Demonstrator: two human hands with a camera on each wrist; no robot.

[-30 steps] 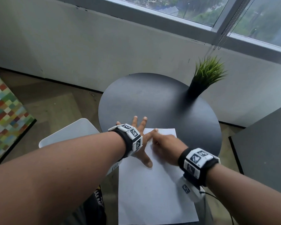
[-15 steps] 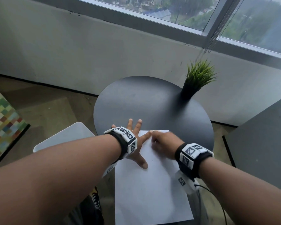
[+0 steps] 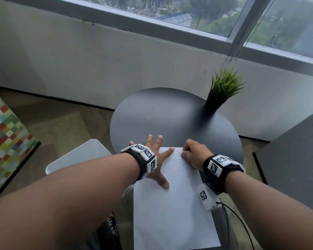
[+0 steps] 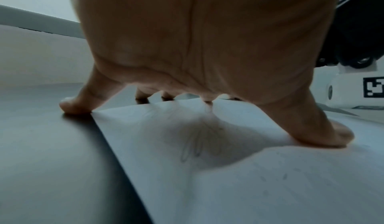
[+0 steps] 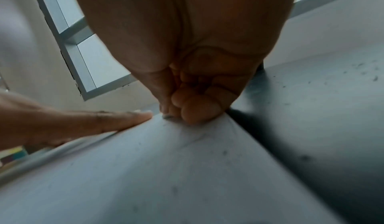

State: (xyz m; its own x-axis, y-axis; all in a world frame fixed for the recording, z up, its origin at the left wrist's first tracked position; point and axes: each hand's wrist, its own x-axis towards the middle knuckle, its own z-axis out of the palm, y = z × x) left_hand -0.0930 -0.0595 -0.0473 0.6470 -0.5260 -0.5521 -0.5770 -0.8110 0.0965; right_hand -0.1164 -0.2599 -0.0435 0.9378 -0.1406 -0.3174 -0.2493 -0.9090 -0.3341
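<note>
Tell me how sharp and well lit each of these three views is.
Head view: fairly sharp, even daylight from the window, wall lines bowed by the lens. Left wrist view: the left hand shadows the paper; near paper blurs. Right wrist view: dim and soft, the right hand smeared.

Head camera looks down; both wrist cameras closely share the paper (image 3: pixel 170 213)

One round table (image 3: pixel 161 114) bears one sheet of paper (image 3: pixel 170 210) at its near edge and one potted plant (image 3: pixel 222 89) at its far right rim. One white chair (image 3: pixel 79 156) stands left of the table. Two hands, left hand (image 3: pixel 156 160) and right hand (image 3: pixel 194 152), rest at its near edge.
</note>
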